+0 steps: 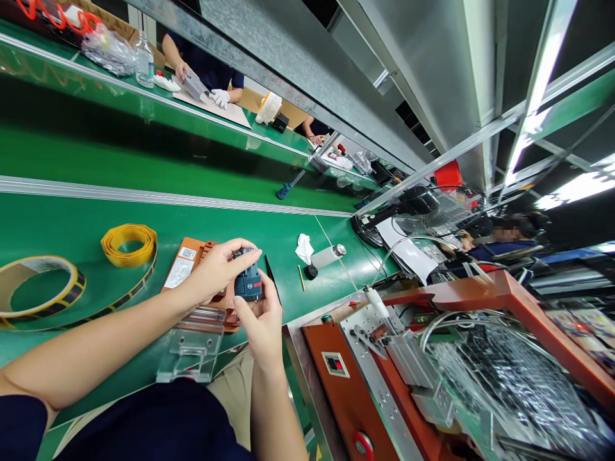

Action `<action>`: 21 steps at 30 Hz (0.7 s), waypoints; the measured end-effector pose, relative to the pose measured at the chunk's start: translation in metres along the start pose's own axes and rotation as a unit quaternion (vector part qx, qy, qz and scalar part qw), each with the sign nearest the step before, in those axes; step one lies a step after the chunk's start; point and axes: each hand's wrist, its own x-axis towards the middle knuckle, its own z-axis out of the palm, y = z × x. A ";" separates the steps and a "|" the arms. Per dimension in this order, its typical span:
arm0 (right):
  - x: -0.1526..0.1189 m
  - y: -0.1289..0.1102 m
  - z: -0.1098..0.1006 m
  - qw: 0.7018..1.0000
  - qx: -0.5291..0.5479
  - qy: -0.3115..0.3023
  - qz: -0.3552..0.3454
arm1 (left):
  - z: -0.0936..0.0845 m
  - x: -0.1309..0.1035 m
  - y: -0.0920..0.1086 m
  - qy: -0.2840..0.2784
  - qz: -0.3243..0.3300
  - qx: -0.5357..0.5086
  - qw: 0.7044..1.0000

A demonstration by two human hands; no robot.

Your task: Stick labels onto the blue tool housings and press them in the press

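Observation:
Both hands are closed around a small dark blue device with a red Bosch label (248, 285), held above the green table. My left hand (223, 266) reaches over its top, the thumb and fingers pressing on its upper part. From below and to the right, my right hand (262, 317) grips its lower side. Beneath the hands lies an orange fixture (185, 246) with a white QR label, partly hidden by my left arm. A clear plastic fixture (192, 349) stands in front of it, close to my body.
At left lie a yellow tape roll (129, 245) and a larger label roll (43, 288) with its strip trailing. A white bottle (329, 256), tissue (304, 248) and thin stick (301, 278) lie right. An orange machine (336, 378) borders the table. Co-workers sit across (206, 64).

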 end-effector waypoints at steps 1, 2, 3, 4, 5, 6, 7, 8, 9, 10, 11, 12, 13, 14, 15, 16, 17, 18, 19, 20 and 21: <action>0.000 0.000 0.000 1.000 0.000 0.000 0.001 | 0.000 0.000 0.000 -0.001 -0.001 -0.002 1.000; -0.001 0.001 -0.001 1.000 0.001 -0.001 0.003 | 0.000 0.000 0.000 -0.001 -0.003 -0.003 1.000; -0.001 0.002 -0.001 1.000 0.002 -0.003 0.006 | 0.000 0.000 -0.001 -0.001 -0.004 -0.003 1.000; -0.001 0.003 -0.001 1.000 0.005 -0.005 0.011 | 0.000 0.000 -0.001 0.000 -0.004 -0.002 1.000; -0.002 0.004 -0.001 1.000 0.010 -0.007 0.017 | 0.000 0.000 -0.002 0.000 -0.005 0.001 1.000; -0.002 0.006 -0.001 1.000 0.018 -0.009 0.022 | 0.000 0.001 -0.002 0.000 -0.004 0.005 1.000; -0.002 0.007 -0.001 0.999 0.029 -0.012 0.028 | 0.000 0.001 -0.003 0.000 -0.003 0.010 1.000; -0.003 0.009 0.000 0.999 0.040 -0.015 0.034 | -0.001 0.001 -0.003 0.001 -0.002 0.014 1.000; -0.003 0.010 0.000 0.998 0.051 -0.018 0.038 | -0.001 0.001 -0.004 0.002 0.000 0.018 1.000; -0.003 0.011 0.000 0.997 0.061 -0.021 0.041 | -0.001 0.002 -0.004 0.004 -0.001 0.020 1.000; -0.003 0.012 0.000 0.996 0.069 -0.024 0.045 | -0.001 0.001 -0.004 0.005 -0.004 0.019 1.000; -0.003 0.012 0.000 0.996 0.076 -0.027 0.048 | -0.001 0.001 -0.004 0.006 -0.011 0.016 1.000; -0.003 0.013 0.001 0.995 0.083 -0.029 0.052 | -0.001 0.000 -0.004 0.005 -0.019 0.011 1.000; -0.003 0.013 0.001 0.994 0.088 -0.031 0.056 | -0.001 0.000 -0.004 0.004 -0.027 0.007 1.000; -0.003 0.013 0.001 0.993 0.092 -0.032 0.060 | -0.001 -0.001 -0.004 0.004 -0.032 0.004 0.999; -0.002 0.013 0.001 0.993 0.095 -0.033 0.064 | 0.000 -0.001 -0.004 0.004 -0.034 0.004 0.999; -0.002 0.013 0.001 0.993 0.097 -0.033 0.066 | 0.000 -0.002 -0.003 0.006 -0.033 0.007 0.999; -0.003 0.013 0.001 0.992 0.099 -0.034 0.067 | 0.000 -0.002 -0.003 0.008 -0.033 0.010 0.999; -0.003 0.013 0.001 0.992 0.101 -0.036 0.068 | 0.000 -0.002 -0.003 0.010 -0.033 0.013 0.999; -0.003 0.013 0.001 0.992 0.103 -0.039 0.068 | 0.000 -0.002 -0.002 0.011 -0.035 0.015 0.999; -0.003 0.012 0.001 0.991 0.107 -0.043 0.069 | 0.000 -0.002 -0.002 0.012 -0.038 0.016 0.999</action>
